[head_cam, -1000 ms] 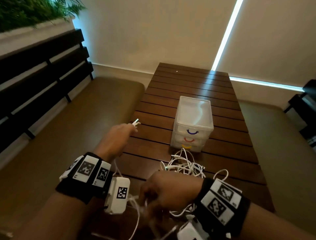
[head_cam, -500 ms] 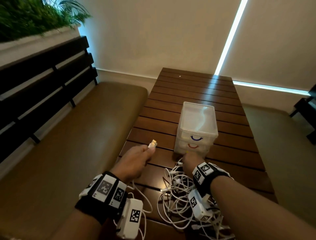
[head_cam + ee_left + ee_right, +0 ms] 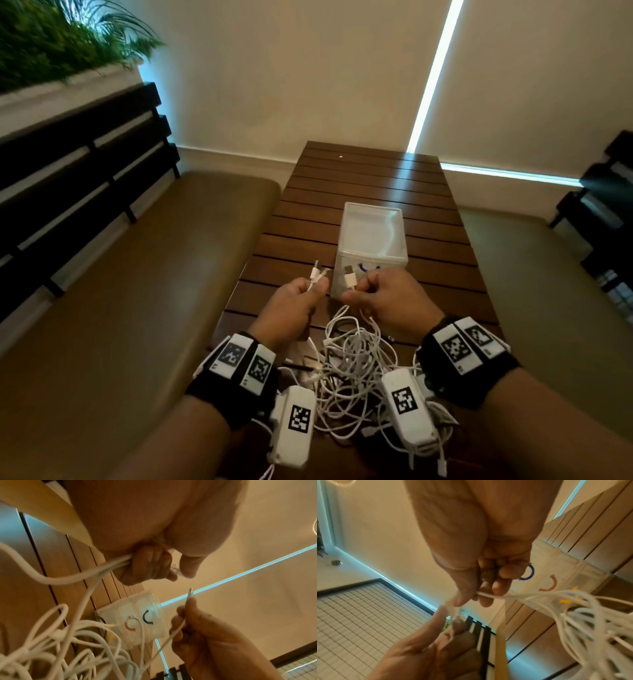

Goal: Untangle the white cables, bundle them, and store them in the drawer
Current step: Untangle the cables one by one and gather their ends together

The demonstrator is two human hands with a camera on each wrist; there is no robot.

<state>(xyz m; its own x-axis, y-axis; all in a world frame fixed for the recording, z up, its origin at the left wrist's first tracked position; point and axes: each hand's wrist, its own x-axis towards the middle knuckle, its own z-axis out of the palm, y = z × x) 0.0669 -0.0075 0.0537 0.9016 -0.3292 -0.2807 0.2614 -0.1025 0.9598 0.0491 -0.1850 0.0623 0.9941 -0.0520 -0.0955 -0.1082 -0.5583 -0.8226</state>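
Observation:
A tangle of white cables [image 3: 352, 373] lies on the wooden table [image 3: 370, 178] between my wrists. My left hand [image 3: 311, 292] grips white cable ends, with two plugs [image 3: 318, 274] sticking up out of the fist. My right hand [image 3: 359, 291] pinches another cable just below its USB plug [image 3: 349, 277]. Both hands hover side by side just in front of the clear plastic drawer unit [image 3: 373, 236]. In the left wrist view my curled fingers [image 3: 149, 563] clamp the cables [image 3: 109, 568]. In the right wrist view thumb and fingers [image 3: 488, 588] pinch a cable [image 3: 489, 596]. The drawers look shut.
The drawer unit [image 3: 137, 622] has blue, red and yellow handles. A brown cushioned bench [image 3: 137, 291] runs along the table's left side, with a dark slatted backrest [image 3: 78, 164] and plants above. Another bench [image 3: 534, 291] lies to the right. The far half of the table is bare wood.
My right hand rose from the pile by the drawers, now pinching a plug end. My left hand drew in toward it, now with two plugs showing instead of one.

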